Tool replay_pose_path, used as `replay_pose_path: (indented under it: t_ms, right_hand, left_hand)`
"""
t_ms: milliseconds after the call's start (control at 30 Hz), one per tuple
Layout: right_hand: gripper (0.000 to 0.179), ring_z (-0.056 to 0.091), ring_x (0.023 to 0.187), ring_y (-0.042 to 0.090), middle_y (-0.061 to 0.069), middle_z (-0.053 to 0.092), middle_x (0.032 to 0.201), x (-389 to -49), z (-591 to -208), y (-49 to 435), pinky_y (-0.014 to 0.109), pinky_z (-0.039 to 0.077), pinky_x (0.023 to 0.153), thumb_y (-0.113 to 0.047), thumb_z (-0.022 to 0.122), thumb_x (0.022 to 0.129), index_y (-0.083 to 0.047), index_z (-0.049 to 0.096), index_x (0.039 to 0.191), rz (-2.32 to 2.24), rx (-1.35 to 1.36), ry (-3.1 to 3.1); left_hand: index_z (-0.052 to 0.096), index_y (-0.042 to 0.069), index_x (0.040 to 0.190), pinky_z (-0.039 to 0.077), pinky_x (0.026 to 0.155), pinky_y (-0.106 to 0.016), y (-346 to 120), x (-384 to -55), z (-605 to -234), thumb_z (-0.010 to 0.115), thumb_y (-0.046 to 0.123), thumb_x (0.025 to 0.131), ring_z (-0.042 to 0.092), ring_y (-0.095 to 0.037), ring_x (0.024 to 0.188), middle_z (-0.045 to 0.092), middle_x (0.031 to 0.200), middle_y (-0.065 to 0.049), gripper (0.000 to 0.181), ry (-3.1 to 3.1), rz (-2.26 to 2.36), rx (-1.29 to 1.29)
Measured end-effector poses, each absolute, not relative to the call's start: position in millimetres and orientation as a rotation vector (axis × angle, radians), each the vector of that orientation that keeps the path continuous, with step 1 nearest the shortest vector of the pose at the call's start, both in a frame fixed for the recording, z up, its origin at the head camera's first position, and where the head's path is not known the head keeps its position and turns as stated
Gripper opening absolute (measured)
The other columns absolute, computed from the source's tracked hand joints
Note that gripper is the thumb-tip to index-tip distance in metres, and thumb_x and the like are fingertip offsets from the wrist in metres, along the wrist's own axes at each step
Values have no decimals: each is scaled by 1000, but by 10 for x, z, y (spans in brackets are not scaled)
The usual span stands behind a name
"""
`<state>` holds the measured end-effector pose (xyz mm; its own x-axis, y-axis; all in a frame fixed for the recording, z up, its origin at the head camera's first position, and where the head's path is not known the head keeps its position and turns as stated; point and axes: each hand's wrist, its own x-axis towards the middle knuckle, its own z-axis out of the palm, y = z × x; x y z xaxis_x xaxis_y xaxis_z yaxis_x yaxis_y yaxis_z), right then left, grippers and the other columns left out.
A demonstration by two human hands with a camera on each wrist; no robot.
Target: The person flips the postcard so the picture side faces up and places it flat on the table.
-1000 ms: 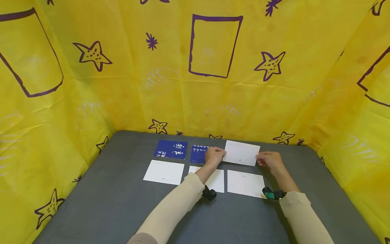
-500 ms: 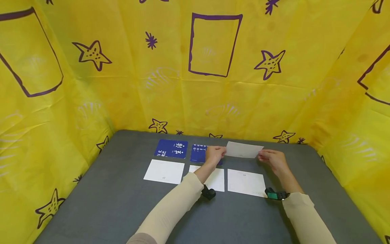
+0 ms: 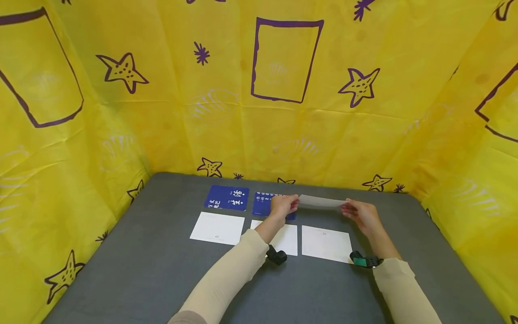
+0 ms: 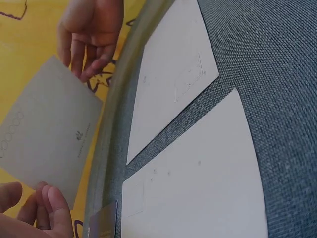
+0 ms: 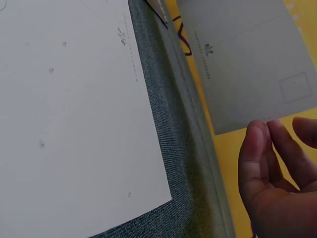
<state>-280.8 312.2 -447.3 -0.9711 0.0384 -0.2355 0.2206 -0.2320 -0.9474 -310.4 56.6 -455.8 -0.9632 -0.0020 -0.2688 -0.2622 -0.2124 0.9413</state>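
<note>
A postcard is held up off the table at the back right, tilted so the head view catches it nearly edge-on. In both wrist views its pale printed back shows, with a small logo and, in the right wrist view, a stamp box. My left hand pinches the card's left short edge. At the opposite short edge, my right hand pinches it between thumb and fingertips. Partly under my left hand lies a blue postcard with white lettering.
Another blue postcard lies at the back left. The front row holds three white-side-up cards: a left card, a middle card partly behind my left forearm, and a right card. A yellow patterned cloth encloses the grey table.
The held postcard has tipped from showing its white face to lying almost edge-on to the head view. Both hands have stayed at its short edges, shifting only slightly.
</note>
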Motion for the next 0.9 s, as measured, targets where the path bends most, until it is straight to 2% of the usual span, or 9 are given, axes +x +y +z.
replay_pose_path:
  t_ms: [233, 467, 600, 733, 900]
  right_hand:
    - [32, 70, 71, 9, -5, 74, 76, -2799, -4488, 3155, 21, 58, 70, -8, 57, 97, -19, 77, 74, -2336, 296, 1917]
    - [29, 67, 67, 7, -9, 73, 76, -2773, -4548, 3190, 18, 56, 68, -7, 63, 93, -21, 77, 73, -2245, 335, 2005]
    - [20, 66, 69, 7, -9, 73, 79, -2778, -4571, 3178, 18, 56, 67, -5, 65, 91, -16, 77, 81, -2221, 340, 2053]
    - [12, 66, 71, 7, -10, 71, 80, -2789, -4576, 3175, 19, 55, 68, -5, 65, 91, -9, 76, 94, -2176, 328, 2095]
    - [12, 66, 71, 8, -9, 70, 79, -2805, -4555, 3181, 20, 56, 69, -6, 63, 93, -10, 74, 95, -2155, 326, 2080]
  left_hand:
    - [71, -6, 99, 59, 70, -24, 579, -3098, -4567, 70, 11, 88, 68, -15, 74, 75, 84, -11, 20, 1850, 2318, -303]
    - [72, -6, 102, 59, 77, -27, 606, -3028, -4637, 67, 5, 87, 67, -16, 77, 73, 93, -13, 19, 1894, 2262, -266]
    - [69, -9, 109, 60, 74, -27, 632, -3019, -4654, 64, 0, 86, 62, -10, 71, 72, 101, -17, 25, 1891, 2270, -240]
    - [66, -9, 115, 60, 72, -28, 639, -3013, -4636, 61, -4, 85, 62, -11, 73, 69, 106, -21, 31, 1911, 2259, -207]
    - [67, -5, 116, 60, 72, -29, 634, -3004, -4607, 62, -6, 83, 62, -13, 77, 69, 108, -21, 33, 1964, 2231, -190]
